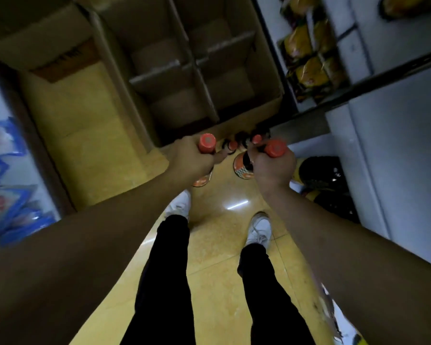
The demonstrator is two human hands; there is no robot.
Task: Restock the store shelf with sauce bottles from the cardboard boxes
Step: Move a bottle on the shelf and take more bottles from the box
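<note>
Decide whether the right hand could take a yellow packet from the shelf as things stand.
Probably not yet. The right hand is wrapped round a red-capped bottle, so its fingers are busy. The way to the yellow packets on the shelf looks open; it would have to free itself first.

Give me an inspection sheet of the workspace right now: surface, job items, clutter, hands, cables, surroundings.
Surface: yellow tiled floor, glossy, with one light reflection.
Job's things: open cardboard box with dividers; the compartments in view look empty. Red-capped left bottle and right bottle are held above the floor; two more red caps show between them.
Clutter: dark shiny bundle low on the right, unclear what it is.
Hands: left hand grips the left bottle's neck; right hand grips the right bottle's.
Cables: nothing seen.
Surroundings: shelf with yellow packets on the right; blue-and-white packs on the left.
</note>
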